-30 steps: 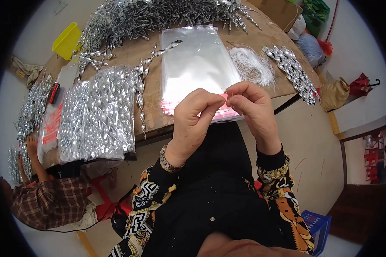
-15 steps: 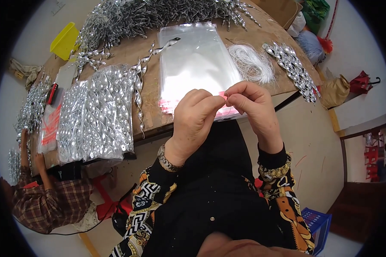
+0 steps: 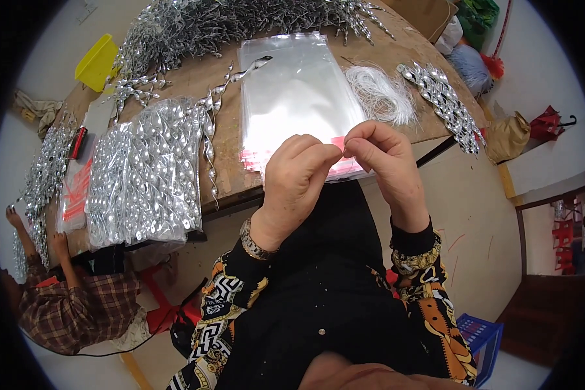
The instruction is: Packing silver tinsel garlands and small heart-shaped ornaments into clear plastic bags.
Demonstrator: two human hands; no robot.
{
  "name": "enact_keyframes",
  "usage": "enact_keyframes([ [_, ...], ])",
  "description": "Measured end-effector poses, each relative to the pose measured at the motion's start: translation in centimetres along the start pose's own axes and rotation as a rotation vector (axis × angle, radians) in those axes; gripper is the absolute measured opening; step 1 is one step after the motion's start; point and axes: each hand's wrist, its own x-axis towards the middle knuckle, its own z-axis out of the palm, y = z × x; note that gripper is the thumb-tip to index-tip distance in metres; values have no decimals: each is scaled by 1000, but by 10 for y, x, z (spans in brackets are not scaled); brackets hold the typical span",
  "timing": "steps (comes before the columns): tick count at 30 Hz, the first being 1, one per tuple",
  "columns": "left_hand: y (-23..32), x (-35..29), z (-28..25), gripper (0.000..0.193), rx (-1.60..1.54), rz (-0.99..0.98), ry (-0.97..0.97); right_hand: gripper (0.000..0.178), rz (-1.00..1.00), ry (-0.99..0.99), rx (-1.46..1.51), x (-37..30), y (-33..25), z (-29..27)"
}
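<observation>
My left hand and my right hand meet at the fingertips over the table's near edge, each closed in a pinch. Between them is a thin thread, so fine that only a bit of it shows. Beneath the hands lies a stack of clear plastic bags with red-printed ends. A loose hank of white string rests just right of the stack. Left of the bags, silver twisted strips trail down the table.
Bagged silver twists fill the left side of the table. A big silver heap lies at the back, and a flat bundle of twists at right. A co-worker in a plaid shirt sits at left. A yellow bin stands behind.
My fingertips have shifted slightly and the small loop of thread seen between them no longer shows. At left, the co-worker's far hand has moved outward, away from the table.
</observation>
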Motion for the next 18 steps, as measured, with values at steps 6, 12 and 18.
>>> enact_keyframes([
  [6,2,1,1,8,-72,-60,0,5,-27,3,5,1,-4,2],
  [12,3,3,2,5,-183,-148,-9,5,-80,0,-16,1,-6,1],
  [18,10,7,3,11,-525,-312,16,3,-237,-38,-58,4,-19,3],
])
